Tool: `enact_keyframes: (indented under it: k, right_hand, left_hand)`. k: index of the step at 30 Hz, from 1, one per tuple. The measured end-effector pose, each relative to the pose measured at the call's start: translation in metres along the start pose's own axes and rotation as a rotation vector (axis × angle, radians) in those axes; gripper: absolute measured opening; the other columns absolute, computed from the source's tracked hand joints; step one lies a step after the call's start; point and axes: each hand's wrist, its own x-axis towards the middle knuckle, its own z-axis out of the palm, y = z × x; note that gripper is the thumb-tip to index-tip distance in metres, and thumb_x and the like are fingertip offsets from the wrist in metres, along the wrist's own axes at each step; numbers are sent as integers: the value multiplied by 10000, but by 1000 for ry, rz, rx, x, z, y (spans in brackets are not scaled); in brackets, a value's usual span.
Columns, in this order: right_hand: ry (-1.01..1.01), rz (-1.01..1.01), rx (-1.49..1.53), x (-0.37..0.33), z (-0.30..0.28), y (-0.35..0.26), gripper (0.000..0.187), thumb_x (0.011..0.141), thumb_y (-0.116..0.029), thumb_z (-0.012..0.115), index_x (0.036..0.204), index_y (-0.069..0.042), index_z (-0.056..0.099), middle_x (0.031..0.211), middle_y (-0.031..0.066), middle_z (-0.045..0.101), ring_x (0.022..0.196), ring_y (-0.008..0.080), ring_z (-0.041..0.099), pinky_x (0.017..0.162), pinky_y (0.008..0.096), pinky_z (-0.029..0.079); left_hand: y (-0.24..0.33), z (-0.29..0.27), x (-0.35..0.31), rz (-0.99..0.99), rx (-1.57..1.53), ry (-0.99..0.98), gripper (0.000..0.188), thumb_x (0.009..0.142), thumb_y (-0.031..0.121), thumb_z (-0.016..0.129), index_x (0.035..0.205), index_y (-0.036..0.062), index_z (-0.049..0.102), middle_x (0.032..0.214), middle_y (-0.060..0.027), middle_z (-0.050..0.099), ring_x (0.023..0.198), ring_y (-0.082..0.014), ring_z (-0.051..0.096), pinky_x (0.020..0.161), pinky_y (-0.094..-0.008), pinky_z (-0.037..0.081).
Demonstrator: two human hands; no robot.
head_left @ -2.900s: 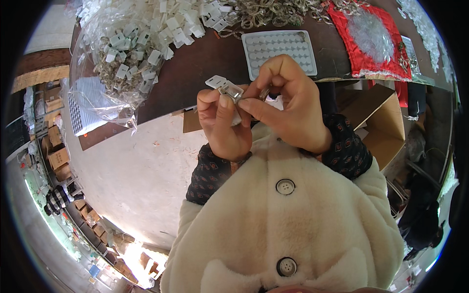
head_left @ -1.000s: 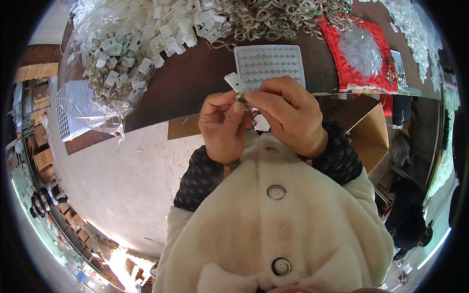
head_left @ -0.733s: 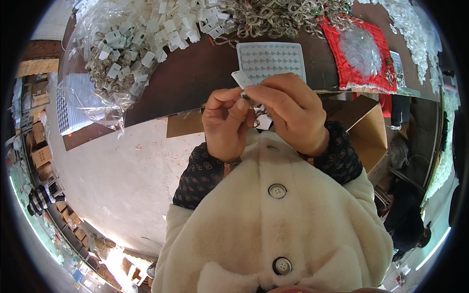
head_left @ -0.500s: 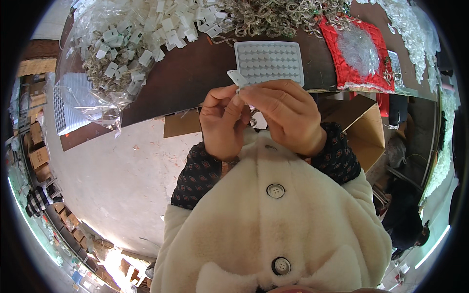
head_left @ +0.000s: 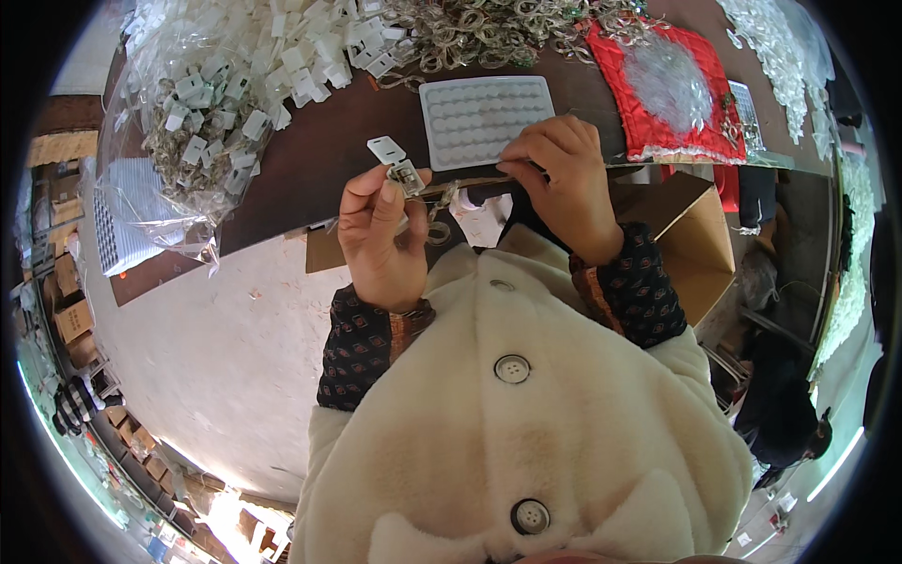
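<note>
Between thumb and fingers, my left hand (head_left: pixel 383 240) pinches a small white plastic case (head_left: pixel 406 177) with its lid flipped up; metal-looking parts show inside. A clear coiled cable (head_left: pixel 439 226) hangs beside it below the table edge. My right hand (head_left: pixel 566 183) is apart from the case, at the lower right corner of a white moulded tray (head_left: pixel 427 122) with rows of hollows. Its thumb and forefinger are closed together, and whatever they pinch is too small or hidden to make out.
Piled white plastic cases (head_left: pixel 305 70) and clear coiled cables (head_left: pixel 470 42) cover the far table. A clear bag (head_left: pixel 202 141) of cased cables lies left. On the right, a red cloth (head_left: pixel 620 85) holds clear strands (head_left: pixel 669 80). A cardboard box (head_left: pixel 700 235) stands below the table edge.
My hands have drawn apart. My left hand moved left with the white case, now showing its lid flipped up; my right hand let go of it and stands by the tray.
</note>
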Motion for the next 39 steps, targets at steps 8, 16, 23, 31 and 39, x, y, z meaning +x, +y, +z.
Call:
enact_keyframes:
  k: [8, 16, 23, 31, 39]
  right_hand:
    - [248, -44, -72, -16, -55, 9, 210, 754, 22, 755, 905, -82, 652, 1003, 89, 661, 958, 294, 607, 847, 392, 486]
    - [594, 785, -239, -212, -105, 111, 182, 882, -18, 665, 1039, -24, 573, 1083, 162, 656, 947, 308, 644, 849, 375, 512]
    - [519, 964, -449, -241, -86, 125, 257, 856, -74, 716, 1104, -43, 657, 1066, 122, 672, 1042, 313, 622, 899, 400, 497]
    - [194, 148, 132, -42, -33, 36, 239, 781, 23, 760, 1001, -65, 733, 906, 89, 647, 815, 259, 623, 672, 335, 516]
    - [28, 74, 44, -16, -21, 34, 216, 784, -24, 753, 989, -82, 722, 883, 57, 646, 817, 257, 630, 663, 351, 526]
  left_hand:
    - [2, 5, -4, -26, -20, 20, 170, 971, 149, 649, 1129, 100, 608, 1034, -105, 707, 735, -83, 535, 595, -197, 417]
    - [-12, 4, 2, -20, 1, -35, 239, 987, 206, 619, 1174, 66, 568, 1055, -168, 691, 660, -101, 507, 524, -197, 389]
    - [-10, 9, 1, -32, -14, -101, 231, 989, 203, 618, 1172, 69, 574, 1060, -171, 695, 654, -104, 522, 494, -197, 387]
    - [-13, 16, -9, -111, 36, -152, 209, 992, 232, 612, 1117, 79, 543, 1070, -124, 684, 655, -83, 500, 519, -184, 365]
    - [-12, 14, -7, -161, -3, -221, 218, 980, 220, 626, 1120, 90, 520, 1055, -136, 674, 663, -90, 504, 558, -199, 397]
